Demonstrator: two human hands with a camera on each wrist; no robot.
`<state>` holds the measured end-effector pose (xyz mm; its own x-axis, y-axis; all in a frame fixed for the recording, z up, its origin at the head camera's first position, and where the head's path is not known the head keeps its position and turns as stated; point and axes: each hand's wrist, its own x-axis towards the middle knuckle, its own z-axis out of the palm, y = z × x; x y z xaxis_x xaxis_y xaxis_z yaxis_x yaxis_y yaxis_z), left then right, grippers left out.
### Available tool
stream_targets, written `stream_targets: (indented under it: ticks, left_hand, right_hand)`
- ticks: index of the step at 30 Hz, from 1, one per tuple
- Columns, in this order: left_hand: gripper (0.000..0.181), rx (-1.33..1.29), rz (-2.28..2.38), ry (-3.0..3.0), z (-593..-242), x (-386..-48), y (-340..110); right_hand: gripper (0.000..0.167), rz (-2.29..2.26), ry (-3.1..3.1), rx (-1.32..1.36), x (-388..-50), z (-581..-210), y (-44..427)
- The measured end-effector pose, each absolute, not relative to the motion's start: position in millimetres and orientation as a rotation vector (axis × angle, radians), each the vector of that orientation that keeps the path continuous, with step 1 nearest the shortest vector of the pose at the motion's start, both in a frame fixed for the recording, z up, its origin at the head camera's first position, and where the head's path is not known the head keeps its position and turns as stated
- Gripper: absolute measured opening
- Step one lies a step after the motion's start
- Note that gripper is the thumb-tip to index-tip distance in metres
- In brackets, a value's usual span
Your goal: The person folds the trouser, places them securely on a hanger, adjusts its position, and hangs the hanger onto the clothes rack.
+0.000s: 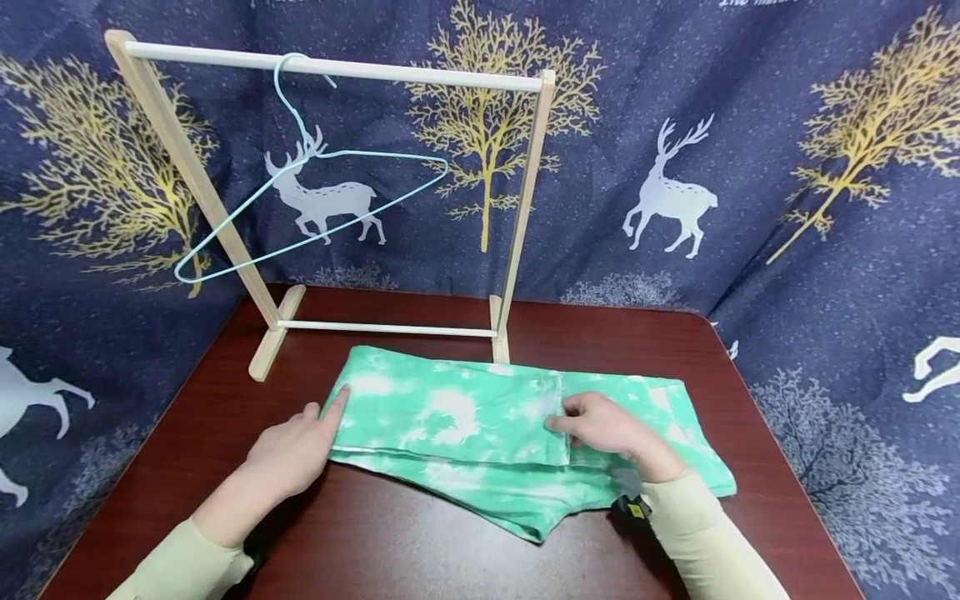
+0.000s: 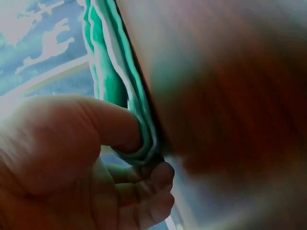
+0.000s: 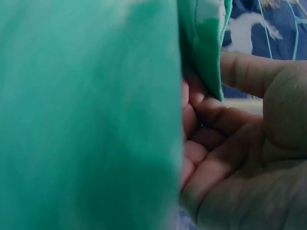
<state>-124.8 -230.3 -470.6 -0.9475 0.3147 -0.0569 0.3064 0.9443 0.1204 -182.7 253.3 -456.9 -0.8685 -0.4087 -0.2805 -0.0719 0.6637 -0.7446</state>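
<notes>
Green-and-white tie-dye trousers (image 1: 450, 417) lie folded on the table, one leg layer doubled over the other, with a pointed part towards the front. My left hand (image 1: 292, 450) is at their left folded end, index finger stretched along the edge; in the left wrist view its thumb and curled fingers (image 2: 162, 177) hold the layered fold (image 2: 144, 139). Near the middle right, my right hand (image 1: 607, 425) pinches the end of the upper layer. The right wrist view shows a cloth corner (image 3: 208, 57) between thumb and fingers, with green fabric (image 3: 91, 115) covering part of the hand.
A wooden rack (image 1: 522, 200) stands behind the trousers on the dark red table (image 1: 420, 542). From its top bar hangs an empty light-blue hanger (image 1: 390, 153). A dark blue curtain (image 1: 600, 275) with deer and trees is behind the table and along its sides.
</notes>
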Motion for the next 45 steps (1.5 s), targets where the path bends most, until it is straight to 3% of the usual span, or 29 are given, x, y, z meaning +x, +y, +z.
stream_targets:
  ticks: [8, 15, 20, 31, 38, 45]
  left_hand:
    - [0.073, 0.388, 0.168, 3.057, -472.0, -120.6, -257.2]
    - [0.083, 0.31, 0.305, 3.044, -474.9, -128.8, -270.0]
    - [0.077, 0.321, 0.358, 3.028, -477.5, -130.0, -276.6]
    - [0.086, 0.44, 0.179, 3.129, -480.5, -124.4, -251.0]
    - [0.087, 0.592, 0.081, 3.192, -479.2, -117.8, -224.2]
    - [0.089, 0.599, 0.073, 3.16, -478.5, -113.6, -215.4]
  right_hand:
    - [0.047, -1.103, 2.461, -0.401, -179.3, -461.4, 221.5]
    - [0.053, -1.183, 2.451, -0.35, -177.3, -464.2, 217.5]
    - [0.05, -1.298, 2.433, -0.342, -175.1, -452.3, 218.6]
    - [0.041, -1.556, 2.406, -0.264, -170.5, -409.0, 277.2]
    - [0.02, -1.533, 2.508, -0.193, -164.2, -404.6, 317.3]
    - [0.03, -1.399, 2.603, -0.172, -157.0, -417.0, 345.5]
